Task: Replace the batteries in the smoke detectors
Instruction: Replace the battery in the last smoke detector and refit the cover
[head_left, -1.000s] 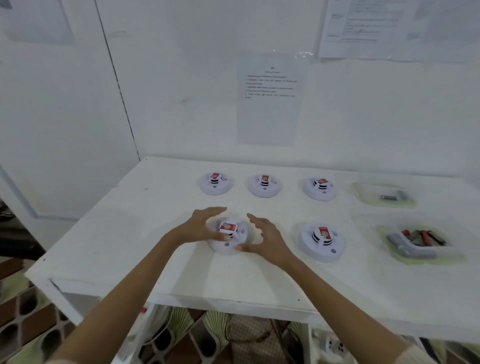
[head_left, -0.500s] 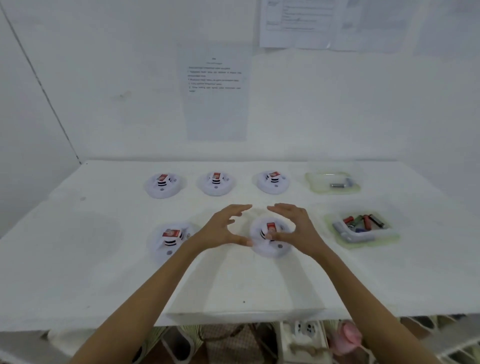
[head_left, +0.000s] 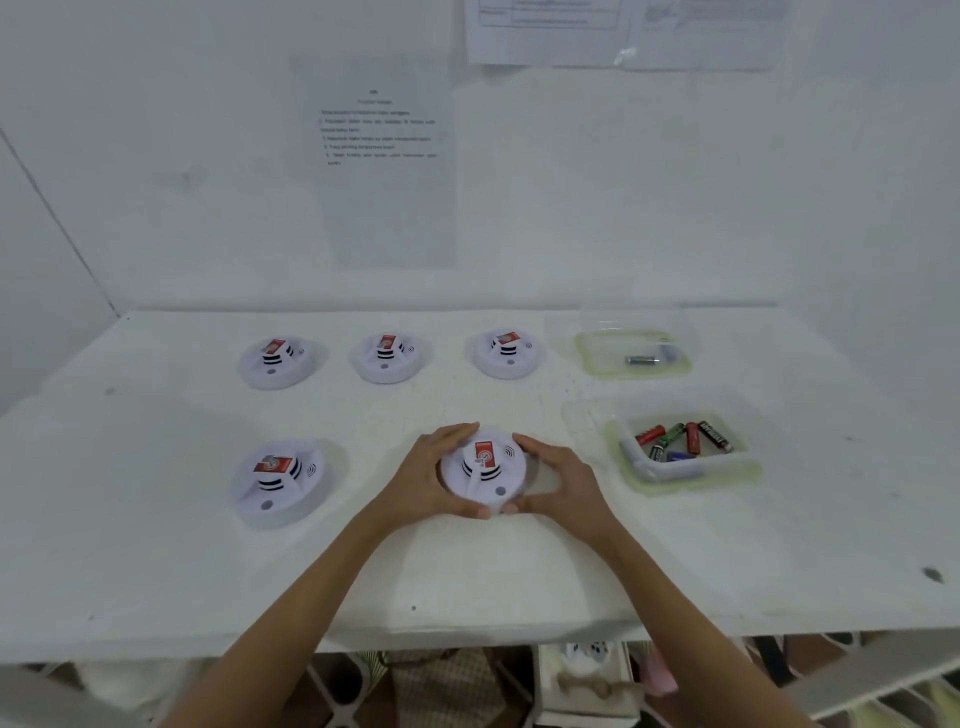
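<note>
Here my left hand (head_left: 434, 475) and right hand (head_left: 558, 480) curl around the front-right smoke detector (head_left: 483, 475) on the table (head_left: 156, 571), gripping both sides, probably to twist it open; the battery tray (head_left: 685, 480) waits nearby.

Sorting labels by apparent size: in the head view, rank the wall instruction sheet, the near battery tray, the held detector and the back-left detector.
1. instruction sheet
2. near battery tray
3. held detector and back-left detector: look alike, nearness makes ranking unsure

Head view; downward over white table (head_left: 156, 571)
</note>
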